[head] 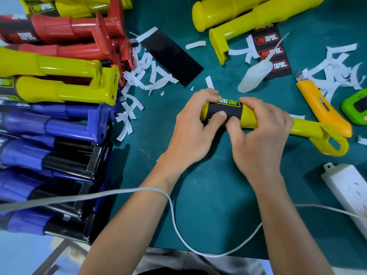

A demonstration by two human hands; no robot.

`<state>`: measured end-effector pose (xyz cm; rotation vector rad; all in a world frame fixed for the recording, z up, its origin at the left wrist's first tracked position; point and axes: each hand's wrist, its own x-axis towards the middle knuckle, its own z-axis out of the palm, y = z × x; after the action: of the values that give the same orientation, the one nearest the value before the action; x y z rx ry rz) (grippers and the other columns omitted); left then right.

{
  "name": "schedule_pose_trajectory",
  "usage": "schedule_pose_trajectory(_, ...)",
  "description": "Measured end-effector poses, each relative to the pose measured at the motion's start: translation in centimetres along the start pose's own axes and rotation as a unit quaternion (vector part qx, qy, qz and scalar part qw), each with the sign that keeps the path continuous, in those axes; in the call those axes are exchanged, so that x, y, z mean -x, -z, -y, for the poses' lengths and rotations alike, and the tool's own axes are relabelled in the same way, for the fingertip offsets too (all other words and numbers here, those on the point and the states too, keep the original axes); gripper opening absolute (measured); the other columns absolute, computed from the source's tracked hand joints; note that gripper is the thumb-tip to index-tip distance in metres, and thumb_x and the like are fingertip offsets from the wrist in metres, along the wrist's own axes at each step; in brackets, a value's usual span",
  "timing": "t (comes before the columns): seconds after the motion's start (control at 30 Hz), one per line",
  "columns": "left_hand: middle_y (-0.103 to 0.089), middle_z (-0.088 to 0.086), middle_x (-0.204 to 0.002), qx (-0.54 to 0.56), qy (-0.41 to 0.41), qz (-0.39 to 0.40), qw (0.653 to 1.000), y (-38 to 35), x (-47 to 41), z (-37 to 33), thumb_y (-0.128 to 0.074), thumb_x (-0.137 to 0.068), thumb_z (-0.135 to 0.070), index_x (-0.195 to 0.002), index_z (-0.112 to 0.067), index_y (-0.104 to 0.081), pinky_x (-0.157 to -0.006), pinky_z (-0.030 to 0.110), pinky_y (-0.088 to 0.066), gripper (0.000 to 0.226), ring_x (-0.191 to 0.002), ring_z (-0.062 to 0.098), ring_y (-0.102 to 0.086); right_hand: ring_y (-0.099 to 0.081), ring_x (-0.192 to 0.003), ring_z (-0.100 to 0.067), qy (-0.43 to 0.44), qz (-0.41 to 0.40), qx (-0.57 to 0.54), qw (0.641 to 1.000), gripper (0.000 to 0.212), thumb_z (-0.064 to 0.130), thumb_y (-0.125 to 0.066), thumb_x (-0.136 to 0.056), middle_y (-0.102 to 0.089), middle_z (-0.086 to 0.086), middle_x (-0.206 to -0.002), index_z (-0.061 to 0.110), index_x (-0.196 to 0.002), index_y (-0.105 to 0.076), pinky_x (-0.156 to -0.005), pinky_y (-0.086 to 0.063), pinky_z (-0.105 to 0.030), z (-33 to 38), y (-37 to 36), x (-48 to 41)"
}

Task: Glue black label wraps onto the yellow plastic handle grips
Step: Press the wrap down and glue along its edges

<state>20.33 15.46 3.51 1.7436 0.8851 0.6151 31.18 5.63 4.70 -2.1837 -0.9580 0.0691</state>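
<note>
A yellow plastic handle grip [305, 127] lies across the middle of the green table, with a black label wrap [230, 110] around its thick left end. My left hand [190, 128] grips that end, thumb pressed on the wrap. My right hand [260, 132] curls over the handle just right of the wrap, its thumb on the wrap's lower edge. Spare black labels with red print [268, 50] lie at the back right. A plain black sheet [170, 56] lies at the back centre. A translucent glue bottle [254, 76] rests behind the handle.
Stacked yellow [59, 84], red [65, 34] and blue handles [49, 126] fill the left side. More yellow handles [238, 14] lie at the back right. White paper strips [139, 76], a yellow utility knife [321, 108], a green device [355, 108], a white power strip [349, 191] and a white cable [172, 211] surround the work area.
</note>
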Motion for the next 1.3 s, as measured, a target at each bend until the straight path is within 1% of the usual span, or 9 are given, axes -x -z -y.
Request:
schedule_pose_trajectory(0.13,-0.062,-0.013,-0.13,-0.011,-0.006,0.0,1.0,0.1,-0.1,0.2,-0.067,-0.096,-0.016,-0.118,-0.021,-0.062,-0.097,0.032,-0.052,0.024,-0.115,0.009,-0.061,-0.058,-0.108,-0.023,0.013,0.002,0.016,1.0,0.034,0.033,-0.066,-0.093,-0.071,0.0,-0.107,0.016,-0.122,-0.071,-0.107,-0.03,-0.037,-0.3,-0.2,0.1)
schedule_pose_trajectory(0.3,-0.065,-0.008,-0.127,-0.016,-0.016,0.0,1.0,0.3,-0.1,0.3,-0.065,-0.097,-0.011,-0.119,-0.012,-0.064,-0.098,0.018,-0.044,0.021,-0.115,0.007,-0.06,-0.058,-0.111,-0.022,0.015,0.023,-0.021,0.999,0.033,0.03,-0.063,-0.095,-0.071,0.0,-0.115,0.017,-0.124,-0.072,-0.107,-0.025,-0.027,-1.2,0.2,-0.1)
schedule_pose_trajectory(0.47,-0.063,-0.008,-0.133,-0.015,-0.017,0.03,0.999,1.0,-0.3,0.6,-0.069,-0.097,-0.019,-0.123,-0.017,-0.065,-0.106,0.038,-0.049,0.027,-0.123,0.01,-0.059,-0.058,-0.111,-0.026,0.006,0.03,-0.022,0.999,0.03,0.02,-0.059,-0.098,-0.071,-0.004,-0.115,0.018,-0.125,-0.072,-0.106,-0.024,-0.025,-1.3,0.2,-0.2)
schedule_pose_trajectory(0.57,-0.056,-0.011,-0.137,-0.084,-0.043,0.081,0.992,1.5,-0.5,0.7,-0.088,-0.075,-0.025,-0.133,-0.023,-0.062,-0.11,0.019,-0.038,0.064,-0.129,0.002,-0.052,-0.056,-0.111,-0.023,0.013,0.038,-0.033,0.999,0.029,0.019,-0.055,-0.102,-0.071,-0.004,-0.116,0.016,-0.126,-0.072,-0.106,-0.025,-0.027,-1.4,0.5,-0.2)
schedule_pose_trajectory(0.73,-0.056,-0.008,-0.134,-0.101,-0.064,0.072,0.99,1.5,-0.7,0.9,-0.089,-0.074,-0.009,-0.132,-0.022,-0.064,-0.104,0.018,-0.04,0.065,-0.122,0.003,-0.053,-0.057,-0.123,-0.023,-0.046,0.061,-0.108,0.991,0.036,0.02,-0.049,-0.104,-0.066,0.007,-0.129,0.021,-0.135,-0.067,-0.114,-0.036,-0.036,-1.3,1.7,-0.4)
schedule_pose_trajectory(0.87,-0.056,-0.007,-0.135,-0.101,-0.07,0.077,0.989,1.6,-0.7,1.1,-0.087,-0.078,-0.014,-0.134,-0.023,-0.062,-0.101,0.012,-0.037,0.062,-0.121,-0.002,-0.05,-0.06,-0.13,-0.005,-0.091,-0.024,-0.197,0.976,0.047,0.004,-0.049,-0.097,-0.064,0.003,-0.137,0.01,-0.143,-0.057,-0.11,-0.048,-0.03,-1.4,3.4,-2.6)
schedule_pose_trajectory(1.03,-0.056,-0.008,-0.135,-0.101,-0.075,0.076,0.989,1.5,-0.6,1.2,-0.087,-0.079,-0.014,-0.134,-0.02,-0.063,-0.102,0.013,-0.037,0.06,-0.122,-0.004,-0.049,-0.051,-0.118,0.023,-0.109,0.083,-0.125,0.983,0.069,0.002,-0.05,-0.088,-0.056,0.01,-0.146,0.022,-0.153,-0.043,-0.097,-0.048,-0.013,-1.6,3.2,-7.8)
schedule_pose_trajectory(1.17,-0.056,-0.007,-0.136,-0.096,-0.077,0.078,0.989,1.6,-0.6,1.4,-0.087,-0.079,-0.014,-0.134,-0.021,-0.063,-0.102,0.015,-0.039,0.06,-0.122,-0.002,-0.05,-0.064,-0.101,-0.013,-0.087,0.169,-0.041,0.981,0.047,0.015,-0.072,-0.08,-0.067,0.006,-0.118,0.028,-0.124,-0.062,-0.091,-0.056,-0.038,-1.5,2.2,-9.9)
schedule_pose_trajectory(1.3,-0.056,-0.009,-0.135,-0.093,-0.075,0.081,0.99,1.5,-0.7,1.5,-0.088,-0.079,-0.015,-0.133,-0.023,-0.062,-0.101,0.017,-0.041,0.061,-0.12,0.001,-0.052,-0.057,-0.096,-0.019,-0.088,0.154,-0.023,0.984,0.036,0.03,-0.074,-0.081,-0.062,0.005,-0.107,0.023,-0.115,-0.062,-0.081,-0.045,-0.032,-1.2,2.0,-9.0)
